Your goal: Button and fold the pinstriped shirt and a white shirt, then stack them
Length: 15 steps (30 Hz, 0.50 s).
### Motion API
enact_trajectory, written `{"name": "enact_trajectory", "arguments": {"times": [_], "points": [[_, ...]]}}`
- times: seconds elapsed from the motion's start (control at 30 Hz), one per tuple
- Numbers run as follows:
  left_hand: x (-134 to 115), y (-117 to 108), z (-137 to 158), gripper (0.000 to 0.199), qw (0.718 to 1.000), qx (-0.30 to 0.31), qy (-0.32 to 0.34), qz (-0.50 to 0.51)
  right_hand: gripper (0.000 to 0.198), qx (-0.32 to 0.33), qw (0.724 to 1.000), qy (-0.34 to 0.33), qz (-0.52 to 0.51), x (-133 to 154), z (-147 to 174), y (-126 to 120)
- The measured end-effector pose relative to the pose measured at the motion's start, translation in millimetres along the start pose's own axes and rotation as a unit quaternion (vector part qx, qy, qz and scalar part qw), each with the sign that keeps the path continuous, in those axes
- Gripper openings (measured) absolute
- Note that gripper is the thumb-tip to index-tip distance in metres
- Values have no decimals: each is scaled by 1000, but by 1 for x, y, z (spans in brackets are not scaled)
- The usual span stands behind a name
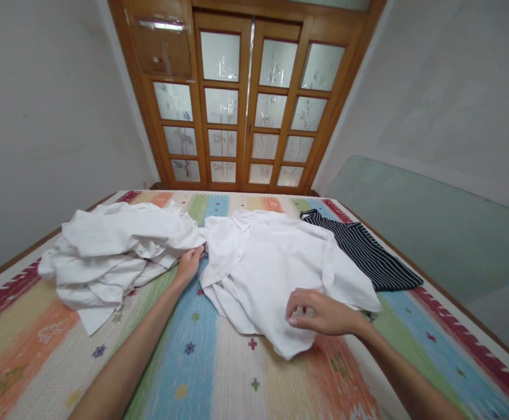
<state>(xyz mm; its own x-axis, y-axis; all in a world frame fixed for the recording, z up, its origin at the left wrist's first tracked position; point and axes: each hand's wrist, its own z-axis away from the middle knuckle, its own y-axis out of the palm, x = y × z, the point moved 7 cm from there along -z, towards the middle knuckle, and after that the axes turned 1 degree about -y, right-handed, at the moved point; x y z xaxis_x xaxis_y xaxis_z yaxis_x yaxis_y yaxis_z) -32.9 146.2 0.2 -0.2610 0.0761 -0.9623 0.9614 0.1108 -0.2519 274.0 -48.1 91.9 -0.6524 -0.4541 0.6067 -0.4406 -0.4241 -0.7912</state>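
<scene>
A white collared shirt (276, 256) lies spread but wrinkled across the middle of the bed, collar toward the far side. Left of it is a loose heap of white clothing (109, 245), its right end meeting the shirt. My left hand (190, 262) is closed on white cloth where the two meet; which piece that edge belongs to, I cannot tell. Over the lower right part of the shirt hovers my right hand (319, 312), fingers curved and thumb apart, with nothing visible in it.
A black-and-white striped garment (363, 248) lies flat at the right, partly under the shirt. Beneath everything is a colourful striped mat (193, 361). Wooden glazed doors (245, 105) stand beyond the bed, with a pale green panel (429, 216) along the right wall.
</scene>
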Motion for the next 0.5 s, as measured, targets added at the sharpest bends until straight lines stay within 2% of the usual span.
{"name": "enact_trajectory", "arguments": {"times": [0.13,0.2,0.27,0.4,0.5], "points": [[-23,-3,57,47,991,93,49,-77,37,-97,995,13,9,-22,-21,-3],[-34,-6,82,42,983,135,71,-97,43,-85,996,16,25,-39,-38,0],[-43,-10,99,41,977,161,85,-108,51,-43,997,33,48,-58,-63,7],[-51,-17,112,26,970,196,77,-119,56,-18,990,75,115,-86,-122,8],[-52,-32,105,26,985,152,33,-68,55,-13,984,83,159,-91,-166,6]]}}
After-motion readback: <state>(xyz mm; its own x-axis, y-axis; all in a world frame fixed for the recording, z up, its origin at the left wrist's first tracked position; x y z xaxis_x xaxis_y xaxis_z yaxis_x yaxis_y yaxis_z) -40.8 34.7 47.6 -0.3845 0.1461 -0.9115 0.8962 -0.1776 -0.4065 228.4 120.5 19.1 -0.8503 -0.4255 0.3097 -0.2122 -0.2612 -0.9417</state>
